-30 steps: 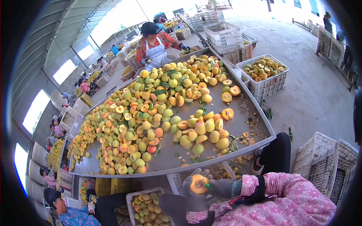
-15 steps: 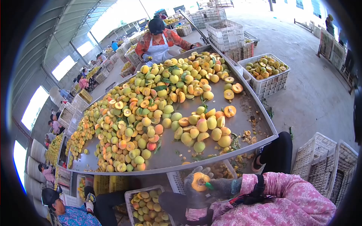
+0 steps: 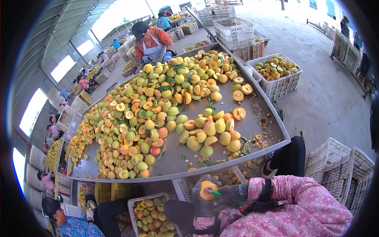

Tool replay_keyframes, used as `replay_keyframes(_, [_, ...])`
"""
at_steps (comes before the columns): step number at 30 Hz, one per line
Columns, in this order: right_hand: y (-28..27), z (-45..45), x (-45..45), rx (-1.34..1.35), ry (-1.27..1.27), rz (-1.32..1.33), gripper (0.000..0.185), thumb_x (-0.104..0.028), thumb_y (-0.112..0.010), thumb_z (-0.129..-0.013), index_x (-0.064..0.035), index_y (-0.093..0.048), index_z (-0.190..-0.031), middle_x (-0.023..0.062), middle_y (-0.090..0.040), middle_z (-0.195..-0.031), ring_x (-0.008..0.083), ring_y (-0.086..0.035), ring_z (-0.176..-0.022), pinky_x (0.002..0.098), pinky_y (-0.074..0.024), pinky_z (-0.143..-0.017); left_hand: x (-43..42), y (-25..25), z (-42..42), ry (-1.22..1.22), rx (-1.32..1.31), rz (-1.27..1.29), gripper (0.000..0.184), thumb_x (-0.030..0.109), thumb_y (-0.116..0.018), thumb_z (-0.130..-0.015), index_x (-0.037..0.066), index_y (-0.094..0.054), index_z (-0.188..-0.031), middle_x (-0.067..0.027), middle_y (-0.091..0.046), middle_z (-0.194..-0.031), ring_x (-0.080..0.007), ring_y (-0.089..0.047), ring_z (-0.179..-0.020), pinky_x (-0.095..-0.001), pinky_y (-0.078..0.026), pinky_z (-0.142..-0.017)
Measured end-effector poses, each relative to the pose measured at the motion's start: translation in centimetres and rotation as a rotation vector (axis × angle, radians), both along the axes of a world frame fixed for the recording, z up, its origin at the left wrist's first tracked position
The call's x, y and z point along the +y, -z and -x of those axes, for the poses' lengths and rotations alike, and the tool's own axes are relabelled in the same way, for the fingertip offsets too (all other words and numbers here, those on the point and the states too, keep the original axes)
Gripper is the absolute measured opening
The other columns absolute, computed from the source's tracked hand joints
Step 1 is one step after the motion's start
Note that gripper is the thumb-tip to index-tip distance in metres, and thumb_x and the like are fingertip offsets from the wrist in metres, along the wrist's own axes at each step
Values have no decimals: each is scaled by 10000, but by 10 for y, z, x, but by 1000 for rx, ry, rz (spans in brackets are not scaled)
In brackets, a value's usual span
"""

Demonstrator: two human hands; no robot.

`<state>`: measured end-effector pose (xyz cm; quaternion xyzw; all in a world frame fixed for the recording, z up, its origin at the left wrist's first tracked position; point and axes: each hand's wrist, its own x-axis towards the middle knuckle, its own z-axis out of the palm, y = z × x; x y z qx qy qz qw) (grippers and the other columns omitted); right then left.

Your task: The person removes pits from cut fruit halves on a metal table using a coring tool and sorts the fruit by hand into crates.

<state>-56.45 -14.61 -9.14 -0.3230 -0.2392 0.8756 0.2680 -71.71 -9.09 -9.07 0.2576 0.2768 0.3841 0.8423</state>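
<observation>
My left hand (image 3: 200, 199), in a grey glove, holds a halved peach (image 3: 207, 190) with its orange cut face turned up. My right hand (image 3: 233, 194), also gloved in grey, grips a small green-handled pitting tool (image 3: 217, 194). The tool's thin metal end reaches the middle of the cut face. Both hands are close together below the near edge of a metal table (image 3: 173, 168). On that table lies a large heap of whole and halved peaches (image 3: 138, 130), with a smaller group (image 3: 209, 132) nearer me.
Below the table edge stand a white crate (image 3: 179, 189) and a crate of peach halves (image 3: 132, 205). A co-worker (image 3: 152, 43) is across the table; another person (image 3: 71, 221) sits at lower left. A filled crate (image 3: 282, 87) and stacked crates (image 3: 329, 158) stand right.
The view has shifted slightly. The tool's metal end now shows against the peach's cut face. Across the table, the co-worker has leaned left and brought both gloved hands to the heap's edge.
</observation>
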Motion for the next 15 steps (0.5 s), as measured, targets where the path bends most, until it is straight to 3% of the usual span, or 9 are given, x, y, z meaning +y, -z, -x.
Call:
replay_keyframes(1, [-5,-6,0,-167,-155,-253,353,-354,-584,-854,-124,-506,-1110,3,-543,-866,101,-539,-785,245,-468,-768,1,2,0,-1,50,-86,445,304,-431,-900,-41,-434,-1180,-249,-549,-1091,-326,-592,-925,-423,-516,-784])
replay_keyframes(2, [6,-4,-2,-167,-155,-251,353,-354,-584,-854,-124,-506,-1110,3,-543,-866,101,-539,-785,245,-468,-768,3,2,2,-1,50,-85,445,304,-431,-900,-41,-434,-1180,-249,-549,-1091,-326,-592,-925,-423,-516,-784])
replay_keyframes(4, [30,3,-3,323,62,164,362,-356,-573,-862,-118,-501,-1124,14,-557,-907,102,-548,-850,236,-464,-787,6,3,5,146,-125,223,412,229,-509,-874,-48,-443,-1172,-242,-565,-1072,-286,-602,-918,-373,-519,-789])
replay_keyframes(5, [33,3,-4,320,62,167,362,-356,-573,-862,-118,-501,-1124,14,-557,-907,102,-548,-850,236,-464,-787,7,7,5,146,-128,225,412,229,-509,-874,-48,-443,-1172,-242,-565,-1072,-286,-602,-918,-373,-519,-789])
replay_keyframes(7, [30,4,-4,167,63,243,343,-306,-548,-883,-110,-493,-1159,26,-574,-939,107,-547,-919,253,-467,-802,10,20,6,221,149,-78,361,167,-593,-819,-43,-509,-1101,-194,-598,-1020,-241,-614,-873,-328,-511,-781])
replay_keyframes(11, [11,4,-10,171,100,290,341,-253,-533,-894,-108,-473,-1197,22,-560,-981,110,-531,-967,264,-467,-809,11,28,9,227,252,-253,280,126,-624,-786,-31,-568,-1012,-146,-618,-972,-210,-617,-838,-306,-505,-758])
replay_keyframes(13, [17,0,-7,-39,-76,-161,361,-245,-514,-904,-106,-446,-1230,19,-533,-1055,109,-522,-960,248,-458,-812,10,20,9,223,645,-837,207,104,-614,-785,-20,-596,-951,-105,-628,-931,-178,-616,-809,-299,-503,-723])
replay_keyframes(15, [19,-2,-4,-52,-137,-120,351,-225,-512,-905,-101,-447,-1227,22,-529,-1081,99,-513,-962,238,-456,-808,10,19,11,221,676,-857,226,103,-608,-794,-29,-582,-975,-123,-621,-941,-195,-617,-822,-303,-508,-732])
